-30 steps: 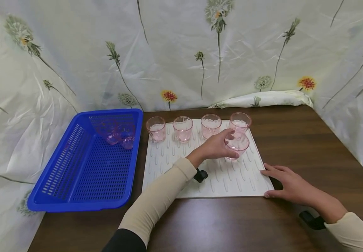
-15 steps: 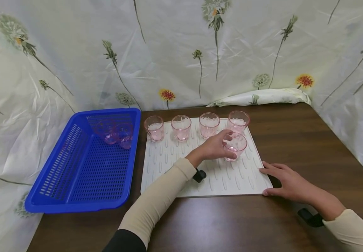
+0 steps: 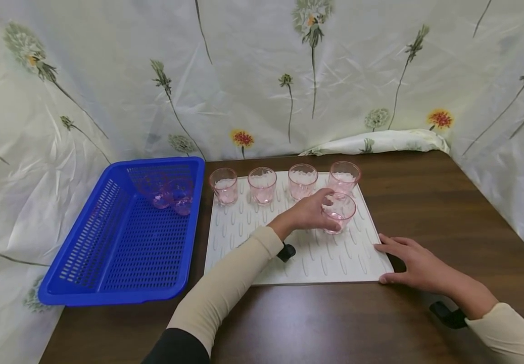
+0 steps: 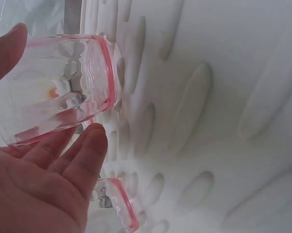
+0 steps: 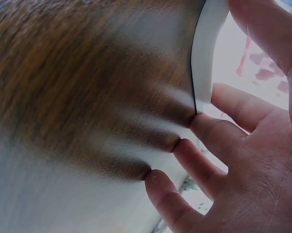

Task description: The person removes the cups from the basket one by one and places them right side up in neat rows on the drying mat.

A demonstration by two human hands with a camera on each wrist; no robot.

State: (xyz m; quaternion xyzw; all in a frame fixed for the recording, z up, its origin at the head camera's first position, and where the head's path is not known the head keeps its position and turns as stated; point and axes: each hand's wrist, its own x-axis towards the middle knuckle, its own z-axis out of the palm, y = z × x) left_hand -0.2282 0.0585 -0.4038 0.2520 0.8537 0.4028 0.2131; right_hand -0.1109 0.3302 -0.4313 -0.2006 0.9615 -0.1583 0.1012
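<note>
My left hand pinches a pink glass at the white mat, base contact unclear; releasing sideways could clip the rear glass. My right hand, spread, touches the mat's edge.

The person's left grip is around a pink glass, over the right part of a white mat. The right grip touches the mat's right edge, near its close corner. Four similar glasses make a row at the far side. Left on the desk, a blue basket contains pink glasses.
</note>
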